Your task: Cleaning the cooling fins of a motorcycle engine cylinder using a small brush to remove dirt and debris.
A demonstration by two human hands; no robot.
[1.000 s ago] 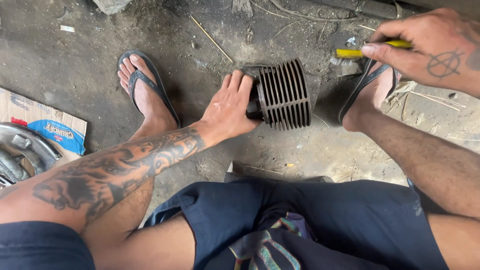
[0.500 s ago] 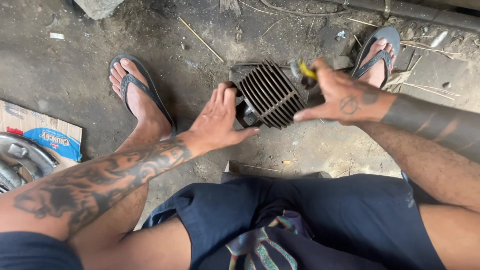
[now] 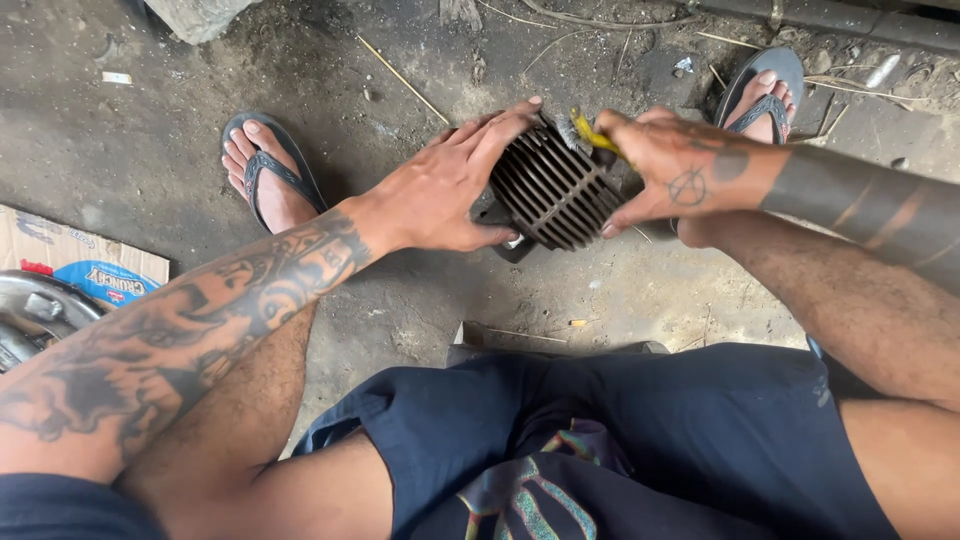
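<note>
I count one finned engine cylinder (image 3: 555,195), dark metal, resting on the dirty concrete floor (image 3: 150,150) between my two feet, each in a dark flip-flop: one flip-flop (image 3: 262,170) on the left, one flip-flop (image 3: 760,85) at upper right. My left hand (image 3: 450,190) lies flat against the cylinder's left side, fingers stretched out over its top edge, thumb under it; that grip is spread, pressing rather than clamped. My right hand (image 3: 680,170) is closed around one yellow-handled brush (image 3: 590,135), its bristle end touching the fins at the cylinder's top, while the lower fingers rest on the right side of the fins. At the left edge sit one piece of cardboard packaging (image 3: 75,262) with a blue patch and, just beside it, a shiny metal part (image 3: 35,315), only partly in view. The floor is grey, stained and dusty, strewn with several thin sticks and bits of debris; a dark pipe (image 3: 860,28) runs along the top right.
</note>
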